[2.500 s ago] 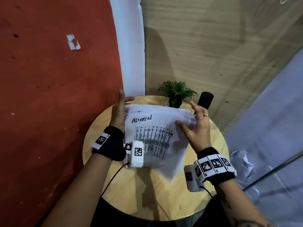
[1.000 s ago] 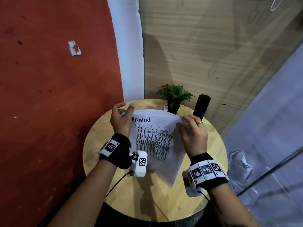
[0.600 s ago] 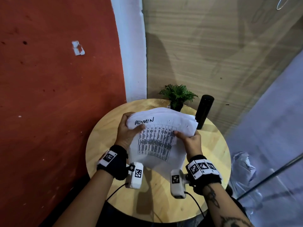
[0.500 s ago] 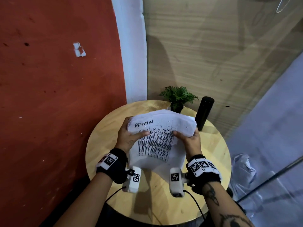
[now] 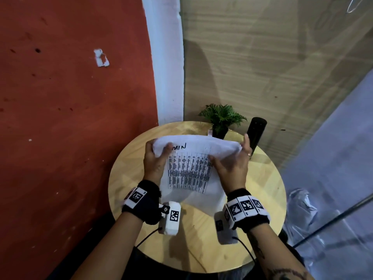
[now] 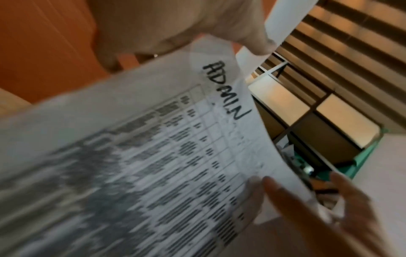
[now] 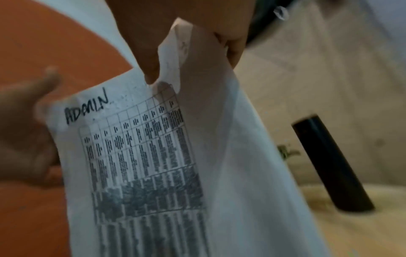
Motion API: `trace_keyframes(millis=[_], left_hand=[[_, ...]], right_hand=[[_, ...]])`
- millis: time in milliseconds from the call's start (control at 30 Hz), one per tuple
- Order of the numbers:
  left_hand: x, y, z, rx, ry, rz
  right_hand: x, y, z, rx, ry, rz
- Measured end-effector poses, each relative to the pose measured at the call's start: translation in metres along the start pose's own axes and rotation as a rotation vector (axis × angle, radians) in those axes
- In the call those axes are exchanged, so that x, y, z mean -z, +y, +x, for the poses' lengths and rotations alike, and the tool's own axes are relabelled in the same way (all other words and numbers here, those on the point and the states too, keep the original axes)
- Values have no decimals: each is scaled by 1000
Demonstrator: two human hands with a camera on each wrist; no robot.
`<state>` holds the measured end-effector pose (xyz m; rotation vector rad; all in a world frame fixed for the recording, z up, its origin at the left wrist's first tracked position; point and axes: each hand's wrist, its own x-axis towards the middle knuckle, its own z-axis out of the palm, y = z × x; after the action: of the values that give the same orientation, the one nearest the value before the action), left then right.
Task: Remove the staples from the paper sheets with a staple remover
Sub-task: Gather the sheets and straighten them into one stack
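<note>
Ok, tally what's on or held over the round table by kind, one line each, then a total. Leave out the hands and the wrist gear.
Stacks of paper sheets, held by the left hand and the right hand: 1
Potted plants: 1
Black cylinders: 1
Staple removers: 0 in view
Total: 3

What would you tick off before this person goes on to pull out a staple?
1. Paper sheets held: ok, the left hand and the right hand both grip the top edge.
2. Sheets steady on the table: not ok, they are lifted and curved.
3. Staple remover at hand: not ok, none is in view.
4. Staple located: cannot tell, the pictures are too blurred.
5. A hand free for the tool: not ok, both hold paper.
6. Plant and black cylinder out of the way: ok, behind the sheets.
</note>
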<state>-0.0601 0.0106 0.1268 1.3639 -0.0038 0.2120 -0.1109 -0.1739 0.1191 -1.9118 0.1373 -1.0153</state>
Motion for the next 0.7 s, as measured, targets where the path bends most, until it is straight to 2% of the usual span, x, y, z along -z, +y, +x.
trace_keyframes(millis=[67,133,333,500,567,600,667,700], left_hand=[[-7,5,8,-10,112,-31],[-15,8,16,5,198,-49],[-23,7,21,-31,235,34],[-22,13,16,-37,190,58],[-11,5,16,0,70,0],[-1,-5,16,-2,-25,-22],[22,-33,17,30,-229,23],[31,-51,16,73,-292,114]], right_hand=[[2,-2,4,219,-50,-248],[2,-1,5,312,-100,-416],[5,0,4,250,-123,-453],[6,-4,7,252,-84,-408],[7,8,4,137,-86,-232],[8,18,-1,18,-105,-81],[10,40,-17,-351,-178,220],[10,52,-25,-534,-232,281]])
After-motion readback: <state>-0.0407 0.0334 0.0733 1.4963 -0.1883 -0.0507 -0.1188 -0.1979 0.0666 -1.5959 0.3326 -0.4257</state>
